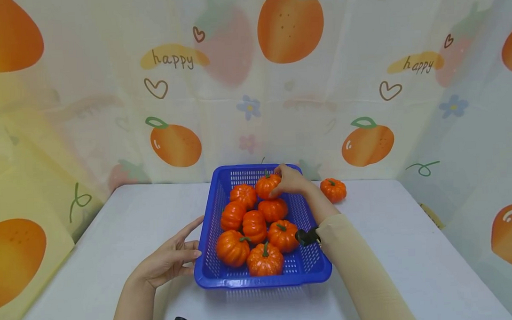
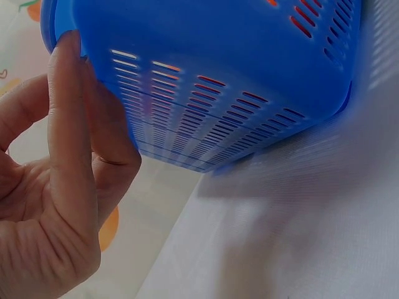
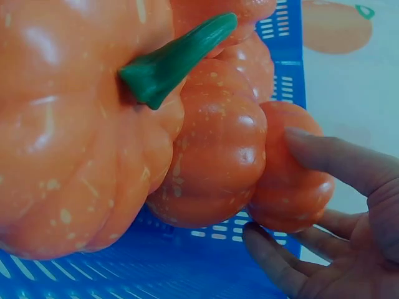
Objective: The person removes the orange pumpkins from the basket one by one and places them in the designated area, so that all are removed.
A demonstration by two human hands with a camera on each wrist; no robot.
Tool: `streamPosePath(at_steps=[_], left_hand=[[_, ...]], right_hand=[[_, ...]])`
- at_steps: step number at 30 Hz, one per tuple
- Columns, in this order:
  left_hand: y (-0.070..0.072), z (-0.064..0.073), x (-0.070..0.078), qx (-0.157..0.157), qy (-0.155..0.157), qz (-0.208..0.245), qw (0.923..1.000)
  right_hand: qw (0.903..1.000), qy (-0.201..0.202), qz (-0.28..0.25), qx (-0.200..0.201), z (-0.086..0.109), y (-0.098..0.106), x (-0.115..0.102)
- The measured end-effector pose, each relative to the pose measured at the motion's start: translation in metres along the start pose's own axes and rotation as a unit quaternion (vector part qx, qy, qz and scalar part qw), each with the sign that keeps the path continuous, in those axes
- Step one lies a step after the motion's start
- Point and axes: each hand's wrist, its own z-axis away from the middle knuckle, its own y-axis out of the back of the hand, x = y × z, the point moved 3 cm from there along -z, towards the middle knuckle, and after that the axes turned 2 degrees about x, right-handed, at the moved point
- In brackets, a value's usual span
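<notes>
A blue plastic basket with slotted sides stands on the table, holding several small orange toy pumpkins with green stems. My right hand reaches over its far right corner and grips a pumpkin there, thumb on one side and fingers on the other. The same pumpkin shows behind larger-looking ones in the right wrist view. On the left, my left hand touches the outside of the basket by its rim, fingers spread. Its fingertips meet the blue rim in the left wrist view, beside the slotted wall.
One more pumpkin lies on the white table, right of the basket and behind my right forearm. A printed fruit curtain hangs along the table's back edge and both sides. Black wrist straps show.
</notes>
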Motion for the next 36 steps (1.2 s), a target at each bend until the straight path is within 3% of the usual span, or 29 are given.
streamPosePath(at_steps=[10,22,36], left_hand=[[0.001,-0.001,0.001,-0.006,-0.006,-0.003,1.0000],[0.000,0.000,0.000,-0.007,-0.003,0.002,1.0000],[-0.001,-0.001,-0.001,0.004,0.005,0.001,1.0000]], right_hand=[[0.9979,0.030,-0.021,0.054,-0.007,0.011,0.004],[0.9894,0.003,-0.118,0.085,0.002,0.039,0.003],[0.9775,-0.066,-0.146,0.137,0.018,0.088,0.051]])
